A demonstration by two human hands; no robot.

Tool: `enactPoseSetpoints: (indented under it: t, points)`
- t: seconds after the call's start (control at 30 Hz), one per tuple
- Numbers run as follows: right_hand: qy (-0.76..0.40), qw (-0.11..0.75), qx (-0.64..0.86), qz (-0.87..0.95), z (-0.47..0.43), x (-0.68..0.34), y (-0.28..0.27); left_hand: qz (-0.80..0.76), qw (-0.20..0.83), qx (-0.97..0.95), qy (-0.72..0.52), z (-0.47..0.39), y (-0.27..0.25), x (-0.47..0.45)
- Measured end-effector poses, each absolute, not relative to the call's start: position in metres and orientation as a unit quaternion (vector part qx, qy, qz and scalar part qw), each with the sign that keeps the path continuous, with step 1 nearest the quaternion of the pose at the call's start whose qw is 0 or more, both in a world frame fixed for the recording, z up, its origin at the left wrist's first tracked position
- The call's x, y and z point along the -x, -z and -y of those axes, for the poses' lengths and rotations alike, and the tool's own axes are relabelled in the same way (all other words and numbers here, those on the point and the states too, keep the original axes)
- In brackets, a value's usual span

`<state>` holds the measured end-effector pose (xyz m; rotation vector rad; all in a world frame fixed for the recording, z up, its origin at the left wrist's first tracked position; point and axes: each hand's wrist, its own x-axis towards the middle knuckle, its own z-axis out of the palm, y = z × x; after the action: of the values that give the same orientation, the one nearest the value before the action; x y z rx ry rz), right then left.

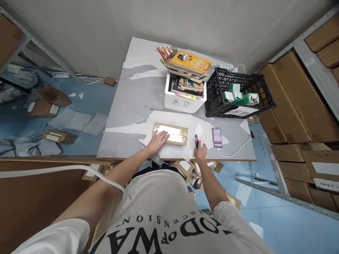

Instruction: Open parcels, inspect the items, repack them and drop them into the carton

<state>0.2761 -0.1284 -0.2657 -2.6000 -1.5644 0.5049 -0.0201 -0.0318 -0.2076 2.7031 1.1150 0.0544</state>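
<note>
A small taped cardboard box (183, 139) with a white label lies flat near the front of the table (137, 102). My left hand (158, 141) rests on the box's left end, fingers stretched out over the label's edge. To the right of the box, my right hand (200, 152) is closed around a red and black utility knife (196, 141), which points away from me. The knife is apart from the box. A phone (217, 137) with a lit screen lies right of that hand, joined to a white cable (239, 150).
Behind the box stands a white bin (182, 103) heaped with books (192, 61). A black plastic crate (241, 90) beside it holds several green-and-white boxes (233, 92). Shelving with large cartons (291, 91) rises at right. Paper and boxes litter the blue floor (90, 95).
</note>
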Motion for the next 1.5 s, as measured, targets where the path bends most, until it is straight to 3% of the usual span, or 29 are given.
enactPoseSetpoints:
  t: [0.17,0.23,0.37,0.57,0.73,0.87,0.97,1.1,1.27,1.4,1.5]
  points:
    - [-0.202,0.202,0.697,0.658,0.053,-0.258,0.214,-0.366,0.097,-0.924,-0.048,0.029,0.203,0.019]
    - [-0.254,0.172,0.613,0.728,0.026,-0.241,0.196,-0.365,0.089,-0.925,-0.059,0.030,0.200,0.019]
    - [-0.306,0.027,0.523,0.795,-0.005,-0.216,0.179,-0.367,0.062,-0.926,-0.063,0.030,0.192,0.012]
    - [-0.248,-0.086,0.511,0.819,-0.009,-0.210,0.180,-0.371,0.064,-0.926,0.013,0.041,0.172,0.002]
    - [-0.262,-0.041,0.529,0.806,-0.022,-0.227,0.174,-0.412,0.095,-0.905,0.039,0.076,0.168,0.011]
    - [-0.274,-0.001,0.659,0.701,-0.042,-0.242,0.180,-0.422,0.128,-0.896,0.055,0.093,0.173,0.016]
    - [-0.213,0.051,0.735,0.641,-0.041,-0.237,0.192,-0.431,0.157,-0.887,0.044,0.090,0.172,0.015]
    - [-0.109,0.097,0.601,0.786,-0.018,-0.226,0.193,-0.463,0.209,-0.861,0.016,0.067,0.164,0.015]
    - [-0.151,-0.027,0.303,0.941,0.013,-0.216,0.180,-0.401,0.249,-0.876,0.103,0.012,0.155,0.002]
    - [-0.164,-0.143,0.301,0.928,0.022,-0.207,0.174,-0.325,0.197,-0.899,0.215,-0.018,0.157,-0.017]
    - [-0.159,-0.146,0.328,0.920,0.023,-0.208,0.167,-0.307,0.147,-0.913,0.224,-0.024,0.159,-0.022]
